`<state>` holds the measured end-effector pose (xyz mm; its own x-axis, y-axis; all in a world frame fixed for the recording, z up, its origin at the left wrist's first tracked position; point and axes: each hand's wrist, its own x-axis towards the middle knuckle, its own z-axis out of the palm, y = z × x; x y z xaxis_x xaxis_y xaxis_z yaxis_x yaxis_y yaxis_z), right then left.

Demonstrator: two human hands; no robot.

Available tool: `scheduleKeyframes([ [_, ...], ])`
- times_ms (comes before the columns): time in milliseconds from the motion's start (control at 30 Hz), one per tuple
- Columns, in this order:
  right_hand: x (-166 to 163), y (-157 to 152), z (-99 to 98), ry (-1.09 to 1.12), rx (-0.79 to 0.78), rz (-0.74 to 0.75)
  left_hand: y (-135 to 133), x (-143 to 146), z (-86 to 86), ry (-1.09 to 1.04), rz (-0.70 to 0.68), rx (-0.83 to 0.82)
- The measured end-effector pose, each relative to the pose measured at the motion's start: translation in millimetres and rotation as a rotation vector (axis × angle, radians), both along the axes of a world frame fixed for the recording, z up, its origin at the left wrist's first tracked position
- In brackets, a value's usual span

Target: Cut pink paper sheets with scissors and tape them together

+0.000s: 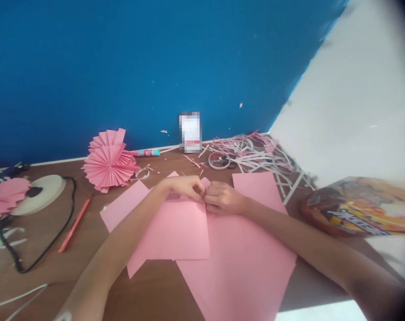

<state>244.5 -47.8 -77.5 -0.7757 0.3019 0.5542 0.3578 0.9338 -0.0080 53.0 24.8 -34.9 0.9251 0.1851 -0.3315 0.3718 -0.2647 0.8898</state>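
My left hand and my right hand meet near the middle of the table, almost touching. Both are closed with fingers pinched at the upper right part of a pink paper sheet; the fingers cover the exact spot they grip. Beneath that sheet and my right forearm lies a larger pink paper. Another pink piece pokes out on the left, partly under my left forearm. Two pleated pink paper fans stand against the wall at the back left.
A red pen, a black cable and a white disc lie on the left. Behind my hands are a blue-capped tube, a pixelated upright rectangle, scissors and tangled paper strips. A printed plastic package sits right.
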Motion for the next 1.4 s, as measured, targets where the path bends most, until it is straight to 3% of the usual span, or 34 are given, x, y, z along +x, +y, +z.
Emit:
scheduleKeyframes([
  [200,-1,-1,-0.3,0.034,0.033,-0.021,-1,1,-0.9,-0.016,0.029,-0.009],
  [1000,-3,-5,-2.9,0.045,-0.046,-0.014,0,-1,7.9,0.079,-0.074,-0.034],
  [1167,7,2,-3.3,0.140,-0.226,-0.080,2,-8,4.4,0.063,-0.037,-0.074],
  [1400,3,-3,10.6,0.139,-0.542,0.031,4,-8,-0.6,0.056,-0.003,-0.086],
])
